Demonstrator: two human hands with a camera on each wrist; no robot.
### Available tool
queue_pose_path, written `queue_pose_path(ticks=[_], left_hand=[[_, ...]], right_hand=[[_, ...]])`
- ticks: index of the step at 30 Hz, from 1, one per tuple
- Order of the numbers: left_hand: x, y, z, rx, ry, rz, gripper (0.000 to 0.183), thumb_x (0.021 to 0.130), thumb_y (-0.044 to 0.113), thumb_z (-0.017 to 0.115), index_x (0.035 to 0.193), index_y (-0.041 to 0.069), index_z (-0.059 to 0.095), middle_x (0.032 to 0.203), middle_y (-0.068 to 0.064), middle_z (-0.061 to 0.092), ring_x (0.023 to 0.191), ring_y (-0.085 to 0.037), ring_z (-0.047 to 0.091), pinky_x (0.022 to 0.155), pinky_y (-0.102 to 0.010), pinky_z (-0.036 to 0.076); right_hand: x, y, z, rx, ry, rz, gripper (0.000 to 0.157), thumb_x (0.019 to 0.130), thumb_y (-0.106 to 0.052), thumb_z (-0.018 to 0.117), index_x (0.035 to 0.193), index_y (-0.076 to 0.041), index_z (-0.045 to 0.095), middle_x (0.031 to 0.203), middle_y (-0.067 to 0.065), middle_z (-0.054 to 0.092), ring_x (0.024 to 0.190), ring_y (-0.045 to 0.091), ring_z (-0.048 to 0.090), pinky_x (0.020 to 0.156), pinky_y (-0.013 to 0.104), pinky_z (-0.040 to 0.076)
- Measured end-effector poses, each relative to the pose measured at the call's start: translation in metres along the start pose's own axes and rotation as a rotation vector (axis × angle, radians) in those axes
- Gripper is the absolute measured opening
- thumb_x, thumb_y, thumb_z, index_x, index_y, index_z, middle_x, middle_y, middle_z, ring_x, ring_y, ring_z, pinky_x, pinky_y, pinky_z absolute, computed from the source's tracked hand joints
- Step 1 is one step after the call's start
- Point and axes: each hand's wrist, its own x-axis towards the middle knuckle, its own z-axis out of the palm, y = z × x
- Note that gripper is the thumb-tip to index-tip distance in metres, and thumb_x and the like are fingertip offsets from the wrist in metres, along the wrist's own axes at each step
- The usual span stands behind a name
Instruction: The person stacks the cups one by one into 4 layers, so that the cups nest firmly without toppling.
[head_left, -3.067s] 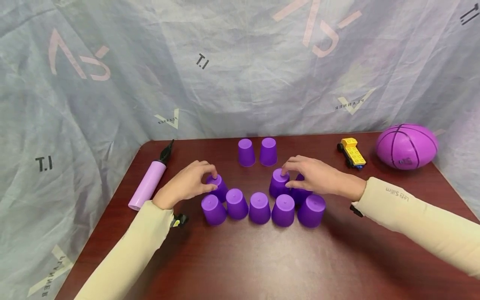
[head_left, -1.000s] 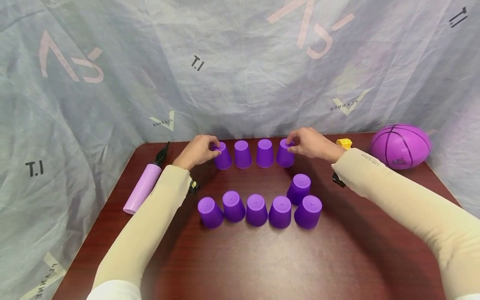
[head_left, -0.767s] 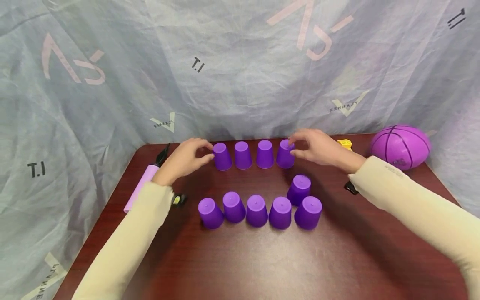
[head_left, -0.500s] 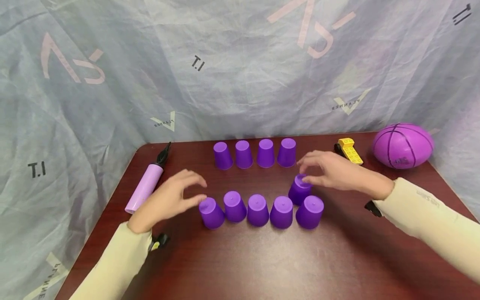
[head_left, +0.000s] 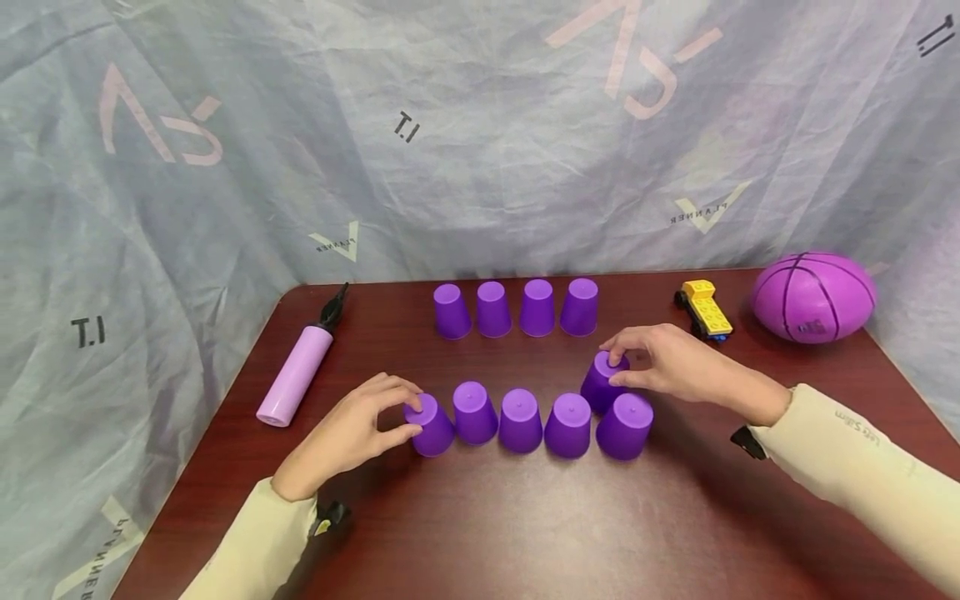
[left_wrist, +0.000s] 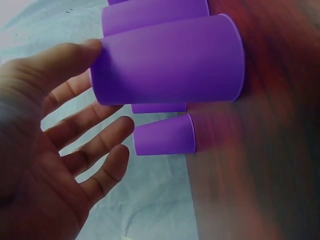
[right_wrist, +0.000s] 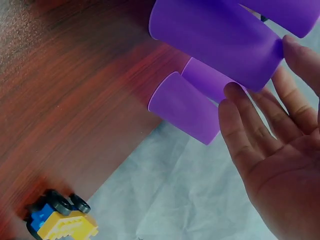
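My left hand [head_left: 351, 432] pinches the upturned base of the leftmost purple cup [head_left: 433, 433] in the front row. Seen from the left wrist, the thumb lies at the edge of that cup [left_wrist: 167, 62], and fingers reach behind it. My right hand [head_left: 686, 367] grips another upside-down purple cup [head_left: 597, 390] by its base, just behind the row's right end. In the right wrist view this cup [right_wrist: 215, 42] sits between thumb and fingers, its top side cut off by the frame. Several more cups [head_left: 520, 423] stand upside down along the front row.
At the back of the dark wooden table [head_left: 525, 525] is a second row of upside-down purple cups [head_left: 492, 310]. A pink hand pump [head_left: 296, 375] lies at left. At right are a yellow toy truck [head_left: 705, 310] and a purple ball [head_left: 813, 298]. A grey cloth [head_left: 480, 183] hangs behind.
Two cups have gone from the middle to the ends of the back row, where both hands let go. The hands have come back toward the front and taken hold of two other cups.
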Motion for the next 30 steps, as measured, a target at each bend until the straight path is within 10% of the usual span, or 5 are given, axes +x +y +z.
queue_pose_path(ticks=[21, 30], left_hand=[[0.004, -0.002, -0.001, -0.018, 0.046, 0.009, 0.022, 0.079, 0.021, 0.078, 0.095, 0.019, 0.063, 0.105, 0.011, 0.058, 0.1, -0.009, 0.053, 0.087, -0.029, 0.044], [0.078, -0.017, -0.044, 0.077, 0.252, 0.07, 0.021, 0.081, 0.018, 0.075, 0.097, 0.011, 0.063, 0.1, 0.001, 0.059, 0.095, -0.014, 0.052, 0.083, -0.031, 0.043]], right_hand=[[-0.001, 0.001, -0.004, -0.094, 0.026, -0.069, 0.023, 0.075, -0.018, 0.081, 0.091, -0.017, 0.064, 0.107, -0.003, 0.065, 0.096, 0.013, 0.061, 0.078, 0.035, 0.049], [0.052, -0.013, -0.042, -0.13, 0.312, -0.137, 0.022, 0.075, -0.014, 0.08, 0.089, -0.011, 0.064, 0.094, 0.0, 0.065, 0.082, 0.014, 0.059, 0.07, 0.033, 0.047]])
